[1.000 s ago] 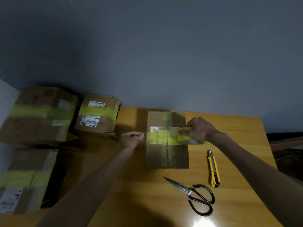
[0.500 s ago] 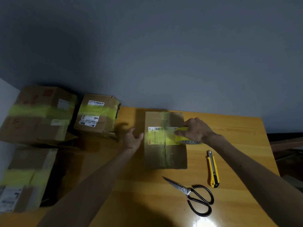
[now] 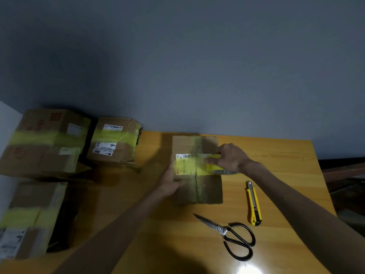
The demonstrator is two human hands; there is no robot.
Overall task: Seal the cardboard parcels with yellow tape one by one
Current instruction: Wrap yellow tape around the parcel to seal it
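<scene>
Tape strip (image 3: 189, 165) runs L-to-R across the top of the parcel (image 3: 207, 190), crossing its front-to-back flap seam at right angles; the next move turns on that axis. Strip goes from the parcel's left edge, over the white label (image 3: 182, 156), to the tape roll (image 3: 221, 170), which sits at the parcel's right edge. Right hand (image 3: 234, 159) has the roll, fingers (image 3: 211, 160) curled round it, one fingertip lying out on the strip. Uncut tape joins roll to parcel. Left hand (image 3: 170, 181) is at the parcel's left near corner, touching the side wall w/ thumb up on top. It's blurred, so can't tell if those fingers grip or just press flat.

Parcel: plain brown cardboard, centre of the bench (image 3: 276, 155), long side pointing away from the person, darker band along the seam. Yellow band looks thin & see-through, w/ label print showing under it.

Judgement: strip prob. needs taking down the right side, then cutting. Knife (image 3: 253, 204) & scissors (image 3: 227, 232) lie on the bench to the right of the parcel and nearer the person. Both are closer to the right hand, but that one's busy w/ the roll, so the left would have to reach across. Taped parcels (image 3: 114, 143) off to the left look done.
</scene>
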